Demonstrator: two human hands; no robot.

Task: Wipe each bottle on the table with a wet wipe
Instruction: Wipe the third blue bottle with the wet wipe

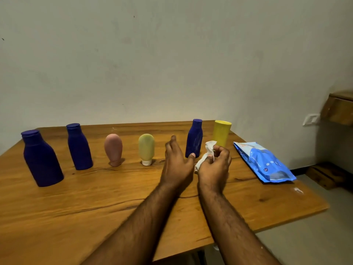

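Right hand (214, 165) grips a crumpled white wet wipe (207, 153); left hand (176, 163) open, empty.

6 bottles (194, 139), 1 wipe (207, 153), 1 pack (263, 161)

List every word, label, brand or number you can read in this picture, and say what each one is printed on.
Nothing can be read for certain.
Blue wipe pack: white print and small round icons, too blurred to read.
Third dark blue bottle: faint pale marks, unreadable.
The other bottles show no print from here.

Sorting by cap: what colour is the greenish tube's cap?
White, on the greenish tube, seen in the head view.
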